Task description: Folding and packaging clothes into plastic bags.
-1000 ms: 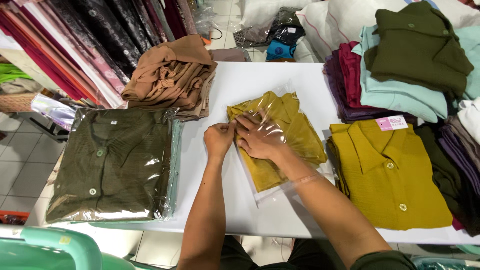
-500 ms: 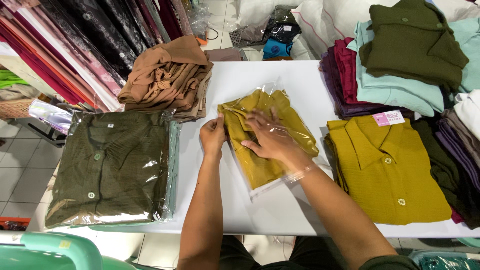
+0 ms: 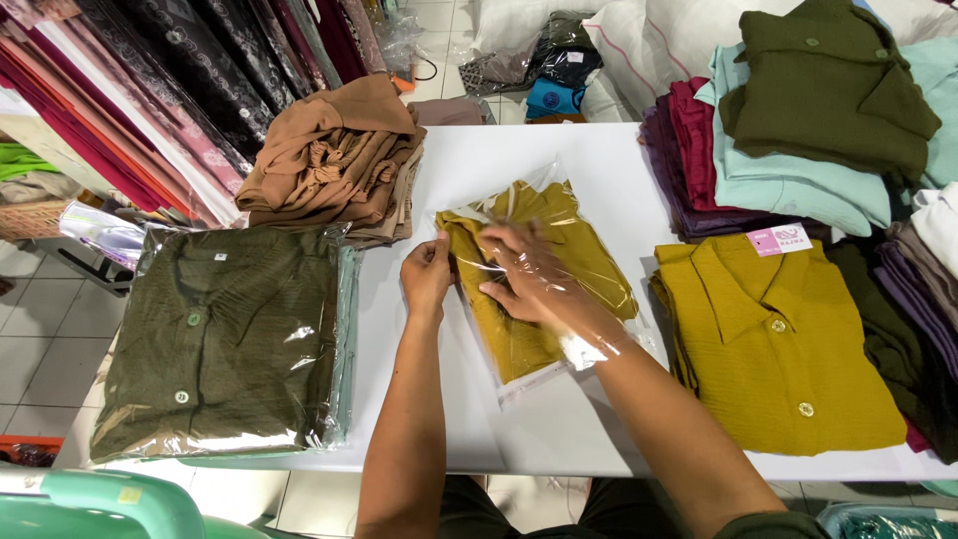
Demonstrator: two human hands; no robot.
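Mustard folded shirt (image 3: 544, 269) lies mid-table inside a clear plastic bag (image 3: 519, 374). Your left hand (image 3: 427, 276) pinches the bag's left edge; your right hand (image 3: 534, 284), fingers spread flat, is inside, pressing the shirt. Keep the edge taut, slide the shirt squarely to the far end, and smooth out creases.

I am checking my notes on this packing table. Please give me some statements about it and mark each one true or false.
1. The right hand is inside the clear bag, on the mustard shirt. True.
2. The left hand holds scissors. False: it grips the bag's edge.
3. A bagged olive shirt lies left of the hands. True.
4. The yellow shirt on the right is bagged. False: it lies uncovered.
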